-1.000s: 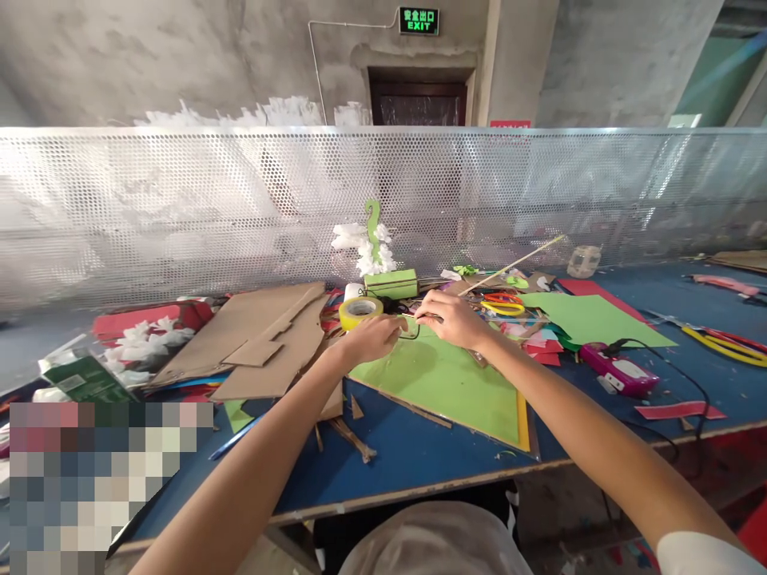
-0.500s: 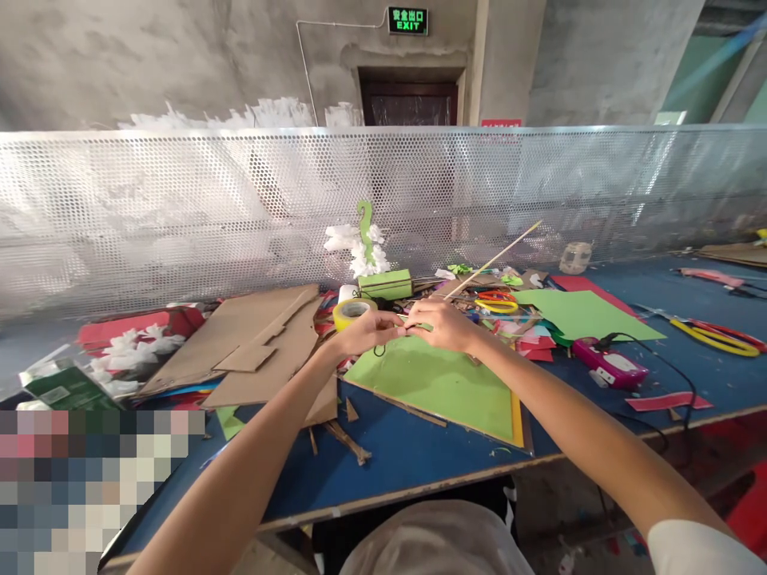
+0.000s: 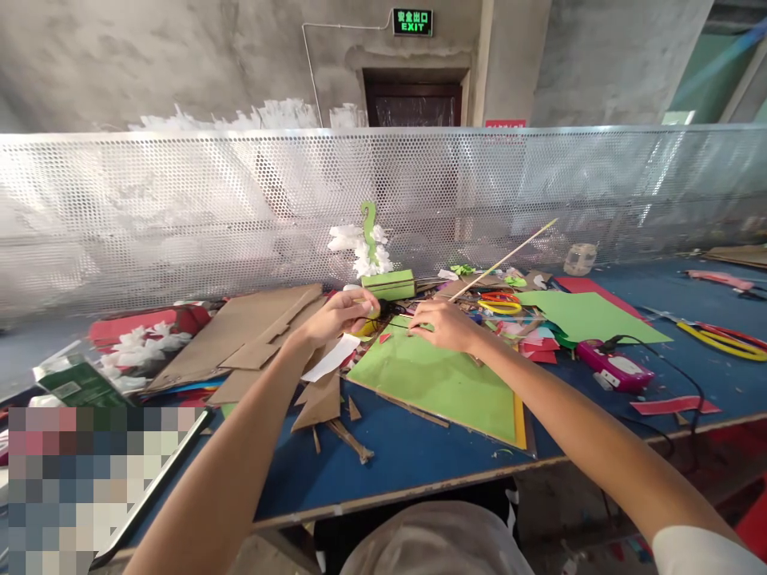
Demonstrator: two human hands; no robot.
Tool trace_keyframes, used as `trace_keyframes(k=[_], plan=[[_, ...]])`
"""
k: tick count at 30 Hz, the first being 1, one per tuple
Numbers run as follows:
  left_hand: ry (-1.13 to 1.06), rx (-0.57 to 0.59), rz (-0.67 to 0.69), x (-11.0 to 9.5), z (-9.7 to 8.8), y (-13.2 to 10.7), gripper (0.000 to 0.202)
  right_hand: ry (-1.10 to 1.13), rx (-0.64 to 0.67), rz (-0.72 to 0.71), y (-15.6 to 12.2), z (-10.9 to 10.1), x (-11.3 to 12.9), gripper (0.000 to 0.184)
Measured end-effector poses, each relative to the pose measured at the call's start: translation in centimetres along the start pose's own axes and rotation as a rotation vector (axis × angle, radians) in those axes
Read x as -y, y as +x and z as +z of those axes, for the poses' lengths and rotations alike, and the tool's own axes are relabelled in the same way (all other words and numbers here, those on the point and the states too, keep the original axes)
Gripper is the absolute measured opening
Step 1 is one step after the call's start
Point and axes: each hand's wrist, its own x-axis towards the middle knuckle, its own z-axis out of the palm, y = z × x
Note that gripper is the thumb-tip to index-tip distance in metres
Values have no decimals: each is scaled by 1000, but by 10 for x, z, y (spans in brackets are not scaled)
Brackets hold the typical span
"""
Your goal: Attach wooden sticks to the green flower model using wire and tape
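Observation:
My right hand [image 3: 440, 326] is closed round a thin pale stick [image 3: 506, 262] that slants up to the right and ends in a yellowish tip. To its left, my left hand [image 3: 343, 316] is raised with fingers pinched together. A thin dark cord [image 3: 389, 323] runs between the two hands, seemingly pinched by the left fingers. Below them lies a green sheet [image 3: 435, 379]. A white paper strip [image 3: 331, 358] lies under my left wrist, and the yellow tape roll [image 3: 370, 324] is partly hidden behind that hand.
A green box [image 3: 388, 284] stands near a white-petalled figure [image 3: 370, 254] at the mesh barrier [image 3: 240, 208]. Cardboard [image 3: 264, 319] lies left. To the right are orange-yellow scissors [image 3: 501, 302], a light green sheet [image 3: 590, 318], a purple device [image 3: 614, 367] with a cord, and larger scissors [image 3: 713, 335].
My left hand has moved left, away from my right hand, with the dark cord now stretched between them. The white strip has come into view. My right hand stays nearly in place.

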Motion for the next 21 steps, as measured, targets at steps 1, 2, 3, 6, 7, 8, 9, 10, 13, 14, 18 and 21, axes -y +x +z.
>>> trace_keyframes(k=[1, 2, 3, 6, 7, 8, 9, 10, 13, 14, 18, 21], plan=[[16, -6, -26, -1, -5, -2, 42, 1, -4, 1, 0, 0, 0, 9], [41, -14, -61, 0, -10, -4, 47, 0, -5, 0, 0, 0, 0, 10], [69, -28, -98, 3, -16, -4, 52, -2, -4, -3, 0, -1, 0, 10], [193, -150, -155, 24, -35, 1, 54, -24, 3, -13, 0, -1, 0, 9], [273, -214, -140, 35, -40, 3, 49, -31, 4, -18, 0, -1, 0, 8], [390, -285, -105, 46, -46, 5, 43, -35, 3, -23, 0, -1, 0, 8], [536, -334, -79, 57, -50, 7, 39, -36, -2, -25, 0, -1, 0, 8], [670, -384, -80, 67, -54, 8, 38, -34, -12, -25, 0, -2, 0, 9], [881, -314, -77, 89, -58, 9, 45, -23, -57, -11, 0, -4, 0, 11], [898, -273, -79, 94, -58, 9, 46, -20, -69, -6, 0, -5, 1, 11], [905, -213, -107, 105, -55, 11, 43, -23, -68, -1, 0, -7, -1, 10], [938, -236, -7, 107, -57, 13, 35, -39, -21, -12, -1, -6, -4, 10]])
